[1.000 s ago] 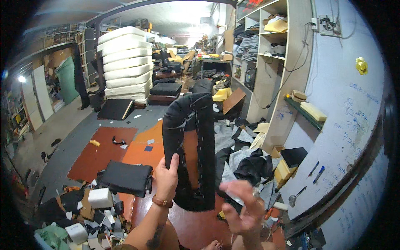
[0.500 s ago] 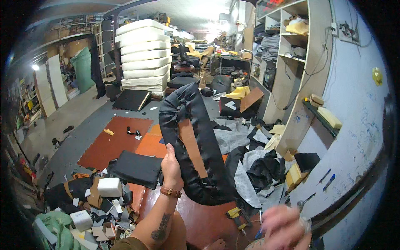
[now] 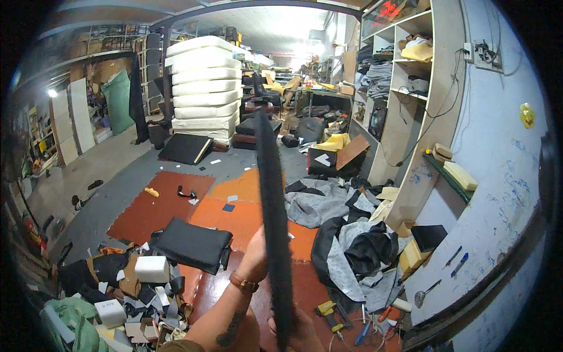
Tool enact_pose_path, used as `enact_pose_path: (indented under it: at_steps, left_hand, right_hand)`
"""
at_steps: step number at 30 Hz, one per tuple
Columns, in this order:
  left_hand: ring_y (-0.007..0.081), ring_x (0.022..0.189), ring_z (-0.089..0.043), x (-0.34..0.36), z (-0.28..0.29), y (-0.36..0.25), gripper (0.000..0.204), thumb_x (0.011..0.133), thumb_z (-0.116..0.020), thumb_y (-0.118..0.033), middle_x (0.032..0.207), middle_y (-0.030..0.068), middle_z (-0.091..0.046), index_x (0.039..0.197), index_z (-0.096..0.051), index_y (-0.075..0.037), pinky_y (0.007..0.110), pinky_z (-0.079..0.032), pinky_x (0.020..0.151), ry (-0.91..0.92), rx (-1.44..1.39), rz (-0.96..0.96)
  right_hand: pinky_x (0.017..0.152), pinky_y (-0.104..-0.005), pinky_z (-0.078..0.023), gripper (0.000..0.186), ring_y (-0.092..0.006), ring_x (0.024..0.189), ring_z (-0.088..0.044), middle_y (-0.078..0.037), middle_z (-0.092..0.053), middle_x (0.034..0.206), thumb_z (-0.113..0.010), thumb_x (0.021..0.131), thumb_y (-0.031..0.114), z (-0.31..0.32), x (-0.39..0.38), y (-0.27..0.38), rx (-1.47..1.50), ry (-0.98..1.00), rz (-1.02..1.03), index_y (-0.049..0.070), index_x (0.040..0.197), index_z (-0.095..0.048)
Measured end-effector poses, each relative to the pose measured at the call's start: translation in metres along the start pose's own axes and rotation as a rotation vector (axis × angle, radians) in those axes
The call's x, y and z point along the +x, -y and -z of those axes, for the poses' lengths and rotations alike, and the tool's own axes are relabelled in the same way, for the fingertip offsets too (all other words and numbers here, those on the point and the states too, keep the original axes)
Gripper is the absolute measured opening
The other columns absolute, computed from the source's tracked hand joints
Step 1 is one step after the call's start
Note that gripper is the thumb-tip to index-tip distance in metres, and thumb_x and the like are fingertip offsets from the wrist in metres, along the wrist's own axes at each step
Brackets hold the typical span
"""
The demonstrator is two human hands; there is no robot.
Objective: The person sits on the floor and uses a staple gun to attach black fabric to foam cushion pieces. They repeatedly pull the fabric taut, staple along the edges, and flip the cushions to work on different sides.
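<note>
A black upholstered panel (image 3: 273,217) stands upright before me, turned edge-on, so its faces are mostly out of sight. My left hand (image 3: 253,258) is closed on its left side at mid-height, the fingers partly hidden behind it. At the lower end, my right hand (image 3: 300,330) grips the panel from the right. A folded black padded piece (image 3: 194,243) lies on the mat left of my left wrist. To the right of my right hand lie a yellow-and-black power tool (image 3: 330,317) and a blue-handled tool (image 3: 362,334).
Grey and black fabric (image 3: 358,246) is heaped on the right, below a shelf unit (image 3: 437,82). Scraps and white foam blocks (image 3: 152,268) crowd the lower left. Farther back rises a stack of white foam cushions (image 3: 205,88). Red and orange mats (image 3: 161,199) cover the floor.
The panel has turned from showing its gathered black border and brown centre to edge-on. My right hand has come in from the lower right onto its lower end.
</note>
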State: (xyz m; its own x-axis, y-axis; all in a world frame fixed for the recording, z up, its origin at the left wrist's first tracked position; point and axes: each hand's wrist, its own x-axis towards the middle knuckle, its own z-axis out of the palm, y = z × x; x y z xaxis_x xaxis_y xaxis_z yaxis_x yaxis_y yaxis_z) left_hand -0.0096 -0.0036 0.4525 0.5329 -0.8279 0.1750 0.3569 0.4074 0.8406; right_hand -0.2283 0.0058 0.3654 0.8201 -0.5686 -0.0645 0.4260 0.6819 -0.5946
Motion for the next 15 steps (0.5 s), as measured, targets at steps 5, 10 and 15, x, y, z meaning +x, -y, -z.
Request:
enact_pose_path:
  at_steps: [5, 10, 15]
  left_hand:
    - [0.0225, 0.116, -0.065, 0.012, 0.034, -0.009, 0.055, 0.111, -0.048, -0.047, 0.136, 0.0107, -0.066, 0.141, -0.06, -0.002, 0.04, -0.053, 0.103, 0.009, 0.044, -0.053]
    - [0.0259, 0.111, -0.07, 0.011, -0.014, -0.03, 0.062, 0.108, -0.051, -0.055, 0.128, 0.0133, -0.07, 0.134, -0.064, 0.0, 0.042, -0.053, 0.101, -0.136, -0.313, -0.086]
    - [0.024, 0.107, -0.071, 0.009, -0.004, -0.031, 0.059, 0.108, -0.054, -0.053, 0.121, 0.0119, -0.073, 0.132, -0.063, 0.0, 0.039, -0.056, 0.095, -0.127, -0.081, -0.02]
  right_hand:
    - [0.113, -0.0396, -0.044, 0.062, -0.0236, 0.127, -0.06, -0.011, -0.062, 0.142, -0.076, 0.098, 0.029, -0.002, 0.011, 0.032, -0.304, -0.12, 0.405, 0.002, 0.149, -0.053]
    - [0.113, -0.0384, -0.043, 0.059, -0.0229, 0.123, -0.061, -0.01, -0.065, 0.138, -0.08, 0.096, 0.025, 0.001, 0.01, 0.048, -0.422, -0.188, 0.55, 0.001, 0.144, -0.056]
    - [0.111, -0.0382, -0.045, 0.067, -0.022, 0.123, -0.061, -0.01, -0.065, 0.135, -0.087, 0.089, 0.024, 0.013, 0.014, 0.043, -0.454, -0.202, 0.555, 0.001, 0.143, -0.055]
